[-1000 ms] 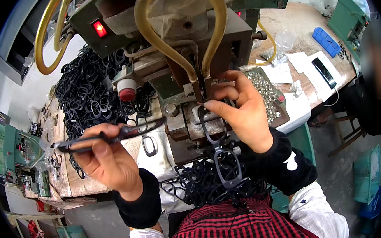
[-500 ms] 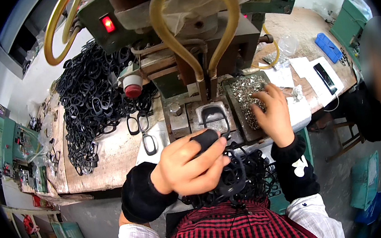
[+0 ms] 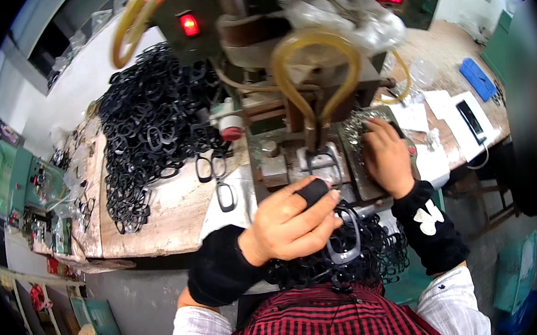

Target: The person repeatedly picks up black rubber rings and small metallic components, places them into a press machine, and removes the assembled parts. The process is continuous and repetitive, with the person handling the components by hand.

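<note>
Frame pile (image 3: 150, 133) lies left of machine (image 3: 294, 101); tray (image 3: 369, 152), seemingly, right.

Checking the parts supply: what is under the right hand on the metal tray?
The right hand rests on a tray of small shiny metal parts; those around the fingers show, those beneath the palm are covered.
</note>
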Available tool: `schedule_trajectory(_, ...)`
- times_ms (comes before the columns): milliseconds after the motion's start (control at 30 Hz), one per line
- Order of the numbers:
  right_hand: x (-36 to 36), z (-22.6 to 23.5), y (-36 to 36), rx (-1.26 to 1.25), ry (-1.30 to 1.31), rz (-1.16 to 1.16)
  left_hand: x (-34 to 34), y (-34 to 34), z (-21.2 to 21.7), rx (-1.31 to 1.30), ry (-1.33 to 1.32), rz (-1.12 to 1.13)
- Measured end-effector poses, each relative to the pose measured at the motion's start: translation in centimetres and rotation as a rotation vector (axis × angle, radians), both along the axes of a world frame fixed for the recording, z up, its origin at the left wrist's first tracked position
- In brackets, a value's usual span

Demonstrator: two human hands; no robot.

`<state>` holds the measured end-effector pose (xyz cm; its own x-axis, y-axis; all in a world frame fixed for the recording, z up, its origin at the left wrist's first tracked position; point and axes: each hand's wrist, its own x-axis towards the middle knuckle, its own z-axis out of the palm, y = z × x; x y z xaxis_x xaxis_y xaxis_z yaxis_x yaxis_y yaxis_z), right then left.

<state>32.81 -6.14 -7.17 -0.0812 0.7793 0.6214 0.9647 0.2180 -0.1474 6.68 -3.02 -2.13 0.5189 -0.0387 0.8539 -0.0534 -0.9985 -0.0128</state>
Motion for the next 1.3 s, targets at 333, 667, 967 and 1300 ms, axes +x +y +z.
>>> schedule_trajectory(333,-0.2,-0.6,-1.3,0.053,0.704,-0.222,-9.6,4.1,1.0,-0.378,-0.26,0.999)
schedule_trajectory(667,0.3,-0.9,-3.9,0.08,0.725,-0.246,-15.5,13.9,-11.2,-0.945,-0.235,0.979)
schedule_trajectory(967,-5.5,6.8,-2.0,-0.072,1.041,0.21,-9.6,8.9,-5.7,-1.167,-0.59,0.357)
schedule_trajectory(1300,-8.9,7.0,0.2,-0.202,1.471,0.306,-5.2,2.7,3.0,-0.716,-0.767,-0.036)
